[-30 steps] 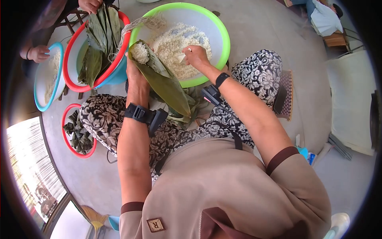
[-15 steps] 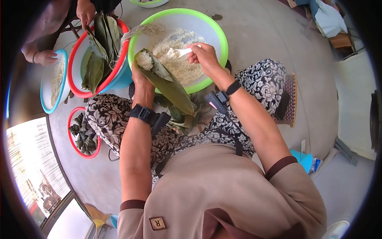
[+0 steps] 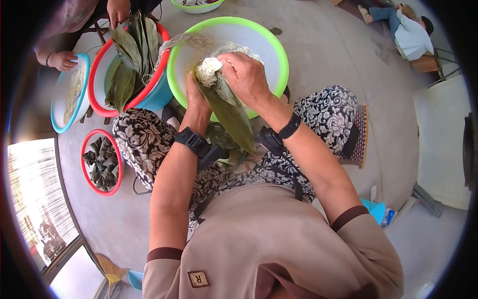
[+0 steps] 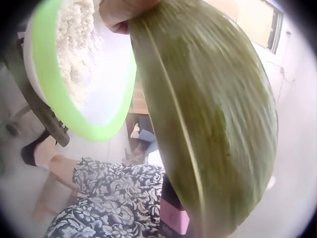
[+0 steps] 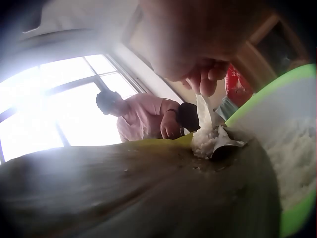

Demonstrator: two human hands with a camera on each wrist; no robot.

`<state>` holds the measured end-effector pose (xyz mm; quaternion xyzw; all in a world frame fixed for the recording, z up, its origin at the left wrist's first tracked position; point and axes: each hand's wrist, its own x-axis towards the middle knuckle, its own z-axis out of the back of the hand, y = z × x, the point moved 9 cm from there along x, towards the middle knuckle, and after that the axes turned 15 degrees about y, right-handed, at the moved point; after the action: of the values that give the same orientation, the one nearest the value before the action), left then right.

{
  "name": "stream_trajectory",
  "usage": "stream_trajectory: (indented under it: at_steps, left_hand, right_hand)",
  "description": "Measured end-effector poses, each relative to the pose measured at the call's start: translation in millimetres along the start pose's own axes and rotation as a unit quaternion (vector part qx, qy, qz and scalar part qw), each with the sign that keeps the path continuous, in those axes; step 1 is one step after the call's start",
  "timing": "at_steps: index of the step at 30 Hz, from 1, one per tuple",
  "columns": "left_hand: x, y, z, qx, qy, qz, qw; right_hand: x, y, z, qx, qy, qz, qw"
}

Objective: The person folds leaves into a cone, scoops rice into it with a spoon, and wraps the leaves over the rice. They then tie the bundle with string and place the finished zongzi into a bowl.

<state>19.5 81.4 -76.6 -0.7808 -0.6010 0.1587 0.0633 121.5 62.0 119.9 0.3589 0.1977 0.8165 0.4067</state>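
Note:
My left hand grips a long green leaf, which is folded into a cone at its top end. White rice fills the cone's mouth, and the leaf's tail hangs down toward my lap. My right hand holds a white spoon by its handle, the spoon's bowl right at the rice in the cone. In the left wrist view, the leaf's broad side covers much of the scene. Below both hands stands a large basin with a green rim, holding loose rice.
Left of it, a red-rimmed basin holds upright leaves, with pale strings across its edge. Beyond are a blue-rimmed basin and another person's hand. Leaf-wrapped parcels fill a small red-rimmed basket by my knee.
My right hand has lifted the spoon with rice out of the basin and moved left to the leaf cone. The cone has shifted slightly right, toward the spoon.

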Motion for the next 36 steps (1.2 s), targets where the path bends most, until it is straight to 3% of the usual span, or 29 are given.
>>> stream_trajectory:
  at_steps: [5,7,8,10,11,17,21,24,26,33,36]
  left_hand:
    - [4.1,-1.9,-7.4,0.021,0.047,0.000,0.999]
    - [2.0,-2.4,-9.2,0.041,0.036,0.004,0.999]
    - [0.1,-3.4,-8.7,0.061,0.024,0.009,0.998]
    - [-5.1,-4.2,-16.7,0.057,0.010,0.014,0.998]
    - [-7.1,-3.1,-20.1,0.054,-0.003,0.020,0.998]
    - [-4.8,-7.3,-22.2,0.051,-0.017,-0.010,0.999]
    - [-2.7,-8.6,-18.4,0.061,-0.012,-0.014,0.998]
    - [2.4,-3.8,-22.1,0.097,0.041,0.003,0.994]
    - [-7.8,-3.2,-33.1,0.071,0.001,0.002,0.997]
    - [-2.9,-2.4,-28.7,0.082,0.014,-0.003,0.997]
    - [-8.4,-0.1,-27.8,0.066,-0.029,0.019,0.997]
  right_hand:
    - [0.8,5.9,5.1,-0.006,0.010,0.025,1.000]
    - [-0.2,-18.5,11.3,0.091,-0.008,-0.057,0.994]
    - [-0.9,-20.8,14.4,0.091,-0.006,-0.056,0.994]
    - [-8.5,-51.0,10.2,0.266,0.008,-0.189,0.945]
    - [-11.4,-58.1,8.1,0.315,-0.004,-0.192,0.930]
    - [-21.3,-55.2,-1.6,0.283,0.042,-0.219,0.933]
    - [-11.7,-50.2,5.1,0.282,0.021,-0.192,0.940]
    - [-6.9,-48.7,1.5,0.301,0.025,-0.197,0.933]
    - [-5.7,-48.5,-3.0,0.272,0.049,-0.199,0.940]
    - [-9.3,-49.4,-2.7,0.311,0.033,-0.182,0.932]
    - [-9.6,-50.1,-4.9,0.300,0.044,-0.197,0.932]
